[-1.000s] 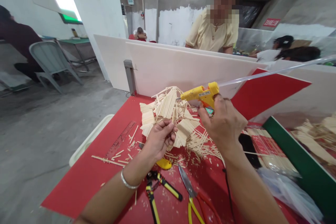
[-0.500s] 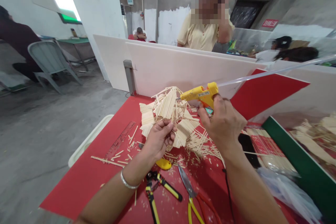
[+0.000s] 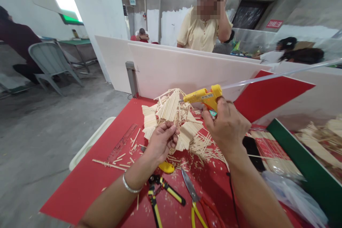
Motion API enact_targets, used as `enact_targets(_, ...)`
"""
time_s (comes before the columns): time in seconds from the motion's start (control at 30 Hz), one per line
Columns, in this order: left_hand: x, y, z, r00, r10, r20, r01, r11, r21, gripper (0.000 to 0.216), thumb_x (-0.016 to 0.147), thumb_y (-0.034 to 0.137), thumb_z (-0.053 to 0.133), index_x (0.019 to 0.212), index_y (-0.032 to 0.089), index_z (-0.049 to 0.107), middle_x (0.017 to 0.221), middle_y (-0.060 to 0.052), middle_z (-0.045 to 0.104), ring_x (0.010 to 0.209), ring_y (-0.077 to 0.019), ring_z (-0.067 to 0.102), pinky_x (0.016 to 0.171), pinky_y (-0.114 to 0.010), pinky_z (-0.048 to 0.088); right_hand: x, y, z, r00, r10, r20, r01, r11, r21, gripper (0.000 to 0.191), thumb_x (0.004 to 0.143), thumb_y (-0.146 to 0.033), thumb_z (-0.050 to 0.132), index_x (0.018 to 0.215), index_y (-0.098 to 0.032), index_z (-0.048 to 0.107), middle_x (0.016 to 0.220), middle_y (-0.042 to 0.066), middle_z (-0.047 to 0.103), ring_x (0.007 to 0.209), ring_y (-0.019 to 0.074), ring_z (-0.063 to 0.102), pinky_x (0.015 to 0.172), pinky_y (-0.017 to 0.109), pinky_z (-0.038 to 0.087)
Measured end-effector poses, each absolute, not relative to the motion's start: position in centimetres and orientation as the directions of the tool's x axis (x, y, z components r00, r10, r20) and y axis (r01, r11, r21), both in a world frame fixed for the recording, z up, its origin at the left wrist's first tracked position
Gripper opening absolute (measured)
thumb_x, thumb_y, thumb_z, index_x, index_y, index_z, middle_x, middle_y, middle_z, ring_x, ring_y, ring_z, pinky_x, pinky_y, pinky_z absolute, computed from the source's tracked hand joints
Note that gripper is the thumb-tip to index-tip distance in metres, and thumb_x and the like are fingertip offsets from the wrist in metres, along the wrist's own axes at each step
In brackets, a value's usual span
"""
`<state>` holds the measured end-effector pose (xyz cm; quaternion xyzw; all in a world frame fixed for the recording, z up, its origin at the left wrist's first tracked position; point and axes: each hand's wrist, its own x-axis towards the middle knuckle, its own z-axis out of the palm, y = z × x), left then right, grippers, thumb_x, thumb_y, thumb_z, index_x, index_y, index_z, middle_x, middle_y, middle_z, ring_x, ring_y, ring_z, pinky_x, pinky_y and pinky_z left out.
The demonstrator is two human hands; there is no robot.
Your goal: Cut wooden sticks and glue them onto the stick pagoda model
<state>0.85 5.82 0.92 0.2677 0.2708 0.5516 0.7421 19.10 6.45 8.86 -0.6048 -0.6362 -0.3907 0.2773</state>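
Observation:
My right hand (image 3: 231, 123) is wrapped round the handle of a yellow hot glue gun (image 3: 201, 96), a long clear glue stick (image 3: 253, 78) running out of its back. The gun's nozzle points left and meets the upper part of a model built of thin wooden sticks (image 3: 171, 107), with slanted, roof-like panels. At the model's front, the fingers of my left hand (image 3: 165, 137) pinch a thin wooden stick, mostly hidden by the fingertips. Loose sticks (image 3: 204, 146) lie in a heap to the right of the model.
On the red tabletop (image 3: 88, 185) lie yellow-black wire strippers (image 3: 160, 188), scissors (image 3: 191, 185), a yellow-handled tool (image 3: 167, 166) and a clear ruler (image 3: 123, 140). A white partition (image 3: 165, 67) stands behind. Packed sticks (image 3: 272, 149) and a plastic bag (image 3: 291, 196) are at right. A person (image 3: 200, 32) stands beyond.
The person beyond the partition has shifted slightly left. My hands, the glue gun and the stick model look almost unmoved.

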Motion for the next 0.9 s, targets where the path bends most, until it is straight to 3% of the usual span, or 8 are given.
enact_targets(0.6, 0.8, 5.8, 1.0, 0.233, 0.964, -0.125, -0.679, 0.253, 0.689, 0.032, 0.07, 0.028, 0.078, 0.088, 0.016, 0.055, 0.071, 0.001, 0.063, 0.049, -0.004, 0.054, 0.043, -0.012, 0.041, 19.5, 6.6, 8.4, -0.109, 0.554, 0.825, 0.989, -0.028, 0.149, 0.046, 0.088, -0.043, 0.046, 0.123, -0.013, 0.05, 0.086, 0.008, 0.062, 0.07, 0.0174, 0.051, 0.056, 0.029, 0.027)
enact_targets(0.9, 0.7, 5.8, 0.9, 0.232, 0.967, -0.107, -0.675, 0.24, 0.698, 0.03, 0.071, 0.03, 0.077, 0.087, 0.017, 0.055, 0.072, 0.001, 0.062, 0.049, -0.0038, 0.053, 0.041, -0.012, 0.038, 19.5, 5.3, 7.9, -0.196, 0.541, 0.818, 0.973, 0.006, 0.23, 0.041, 0.087, -0.041, 0.049, 0.117, -0.013, 0.053, 0.09, 0.008, 0.064, 0.07, 0.0174, 0.054, 0.057, 0.029, 0.03)
